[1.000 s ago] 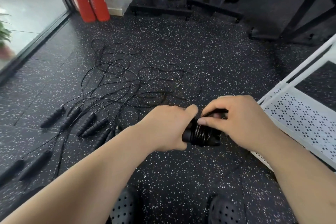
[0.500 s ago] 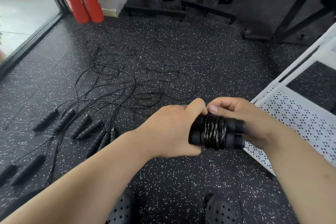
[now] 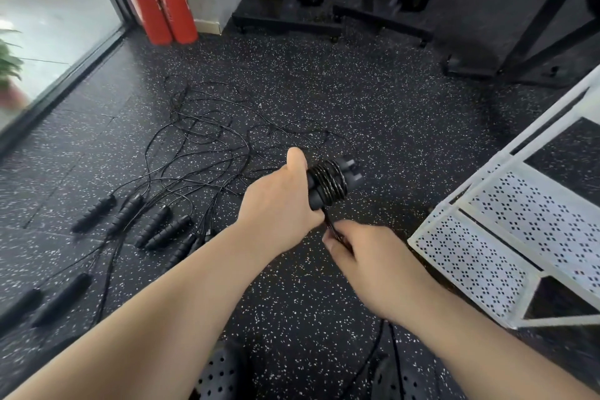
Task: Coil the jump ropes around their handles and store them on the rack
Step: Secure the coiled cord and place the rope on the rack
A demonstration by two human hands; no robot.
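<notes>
Speckled rubber floor (image 3: 373, 101), left hand (image 3: 279, 204) gripping cord-wrapped handles (image 3: 328, 183)

right hand (image 3: 363, 256) withdrawn from coiled handles (image 3: 328, 183) | lowered nearer | rope tail (image 3: 329, 227) now pinched beneath handles

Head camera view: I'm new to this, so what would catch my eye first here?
First, mid-frame, the left hand grips a coiled jump rope, black cord wound around its paired handles, while the right hand just below pinches its loose cord. To the left, a tangle of uncoiled ropes sprawls over the speckled floor. A white perforated rack stands at the right, two red fire extinguishers at the top left.
</notes>
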